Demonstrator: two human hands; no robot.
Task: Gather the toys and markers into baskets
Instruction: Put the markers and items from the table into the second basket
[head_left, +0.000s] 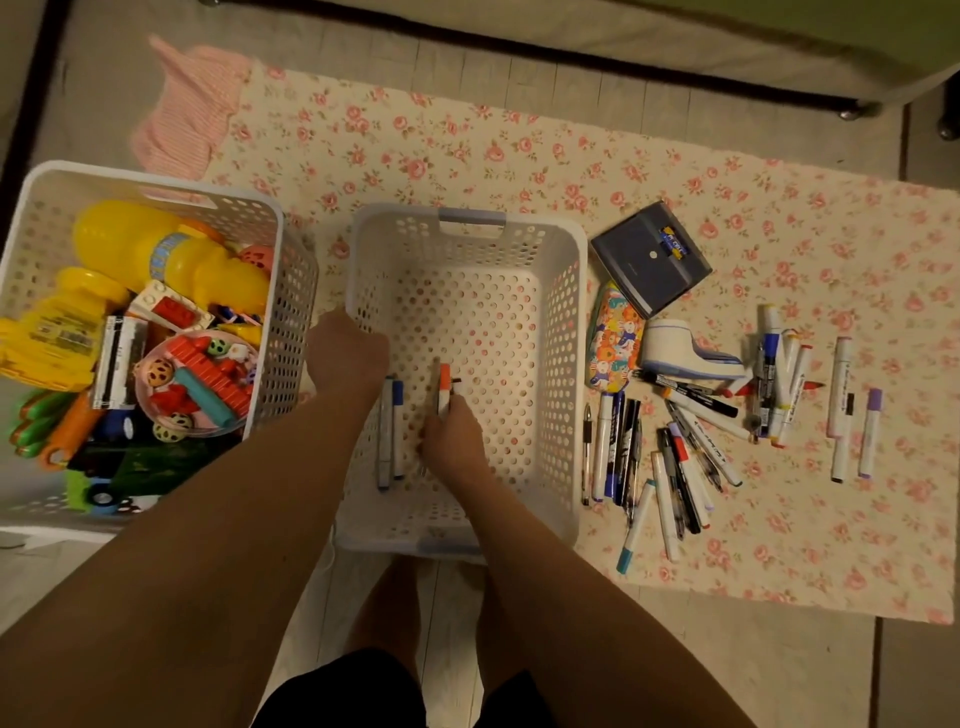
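Observation:
A white perforated basket (566, 322) stands in the middle of the floral mat. My left hand (347, 353) grips its left rim. Inside the basket, my right hand (453, 439) holds a few markers (444, 387), one with an orange cap, low near the basket floor. Two more markers (390, 431) lie on the basket floor by the left wall. A second white basket (291, 291) at the left is filled with toys (171, 260). Several loose markers (680, 447) lie scattered on the mat to the right.
On the floral mat (467, 150), right of the middle basket, lie a dark case (649, 257), a colourful pencil pouch (613, 338) and a white-blue shoe-shaped pouch (680, 348). A pink cloth (187, 109) lies at the back left. My bare legs stand below the basket.

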